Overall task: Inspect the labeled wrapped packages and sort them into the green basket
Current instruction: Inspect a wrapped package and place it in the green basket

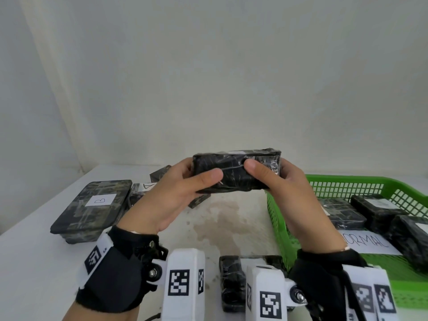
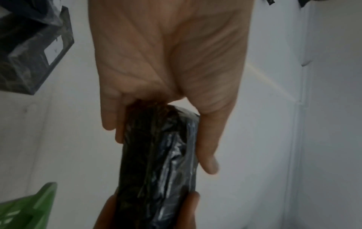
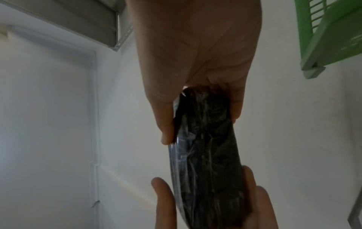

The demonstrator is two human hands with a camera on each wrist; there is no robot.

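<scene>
A black wrapped package [image 1: 236,170] is held up above the table, long side level, with a strip of white label just showing on its top face. My left hand [image 1: 183,188] grips its left end, thumb on the near face. My right hand [image 1: 284,181] grips its right end the same way. In the left wrist view the package [image 2: 158,167] runs away from my left hand [image 2: 168,65]; in the right wrist view the package [image 3: 207,155] runs away from my right hand [image 3: 197,58]. The green basket [image 1: 347,181] stands at the right with several wrapped packages inside.
A large wrapped package labeled B [image 1: 92,207] lies at the left on the white table [image 1: 30,262], with more packages behind my left hand. Another small package [image 1: 232,281] lies near the front edge. A paper reading NORMAL [image 1: 368,244] lies in the basket. A wall stands behind.
</scene>
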